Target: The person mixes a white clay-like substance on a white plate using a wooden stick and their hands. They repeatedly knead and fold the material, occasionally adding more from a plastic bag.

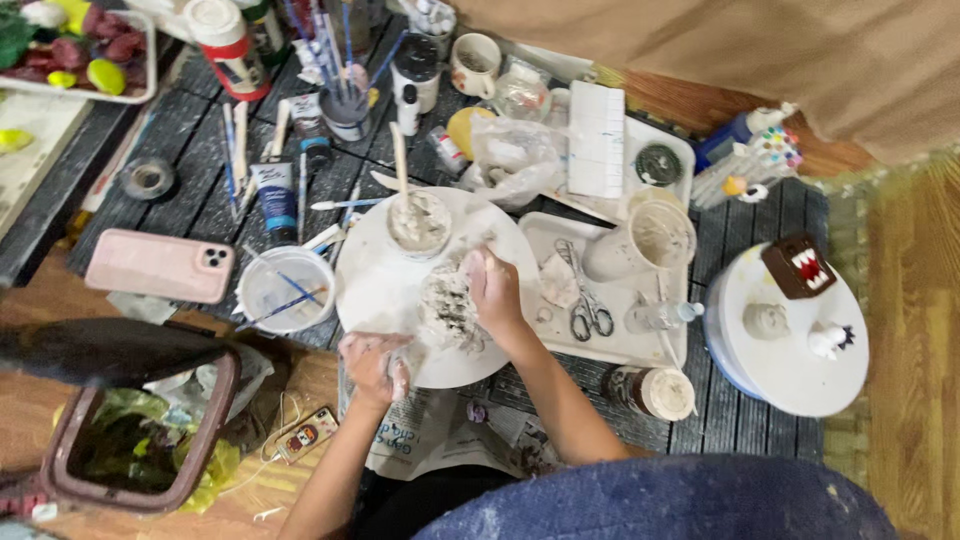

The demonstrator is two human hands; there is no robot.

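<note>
Head view — right hand (494, 285) grasping clay lump (447, 308), left hand (374, 366) clenched — cup (419, 222) holds slurry, stick.

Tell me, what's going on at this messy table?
A person sits over a round white board and works a grey lump of clay. The right hand presses on the lump's right side; the left hand, smeared with clay, rests at the board's near edge. A cup of slip with a stick in it stands behind the lump. Scissors lie on a tray to the right, and a pink phone lies to the left.
</note>
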